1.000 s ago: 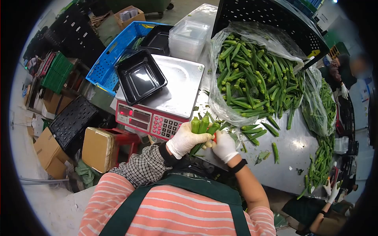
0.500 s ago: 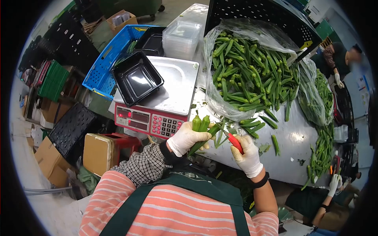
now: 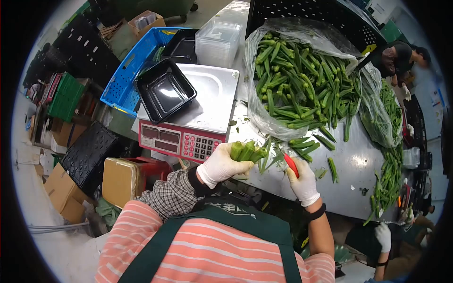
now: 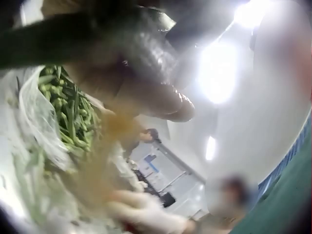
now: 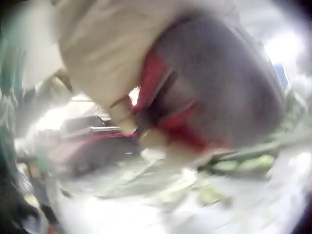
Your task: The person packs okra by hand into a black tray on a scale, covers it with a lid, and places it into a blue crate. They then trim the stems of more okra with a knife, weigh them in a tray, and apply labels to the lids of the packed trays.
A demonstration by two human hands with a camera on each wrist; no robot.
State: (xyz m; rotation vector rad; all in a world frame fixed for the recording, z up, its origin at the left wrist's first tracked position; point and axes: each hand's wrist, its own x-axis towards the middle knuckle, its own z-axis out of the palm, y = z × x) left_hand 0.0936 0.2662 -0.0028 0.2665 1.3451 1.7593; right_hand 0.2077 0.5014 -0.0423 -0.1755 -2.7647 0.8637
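Observation:
My gloved left hand (image 3: 219, 166) grips a small bunch of okra (image 3: 247, 152), the stem ends poking out above the thumb. A dark pod crosses the top of the left wrist view, blurred. Just to the right, my gloved right hand (image 3: 303, 183) holds red-handled snips (image 3: 291, 165), their blades toward the bunch but apart from it. Both red handles (image 5: 153, 80) show blurred in the right wrist view. Behind the hands, a clear plastic bag (image 3: 255, 104) lies spread around a large heap of okra (image 3: 302, 85). Several loose pods (image 3: 304, 148) lie in front of it.
Left of the bag, a red weighing scale (image 3: 181, 141) carries a black tray (image 3: 165, 92). Behind it stand stacked clear containers (image 3: 218, 45) and a blue crate (image 3: 120, 87). More okra (image 3: 387, 188) lies along the table's right side, near another person's gloved hand (image 3: 383, 236).
My right hand with the snips has moved rightward, away from the bunch. My left hand stays nearly in place, still holding the okra. The scale's lit red digits have gone dark.

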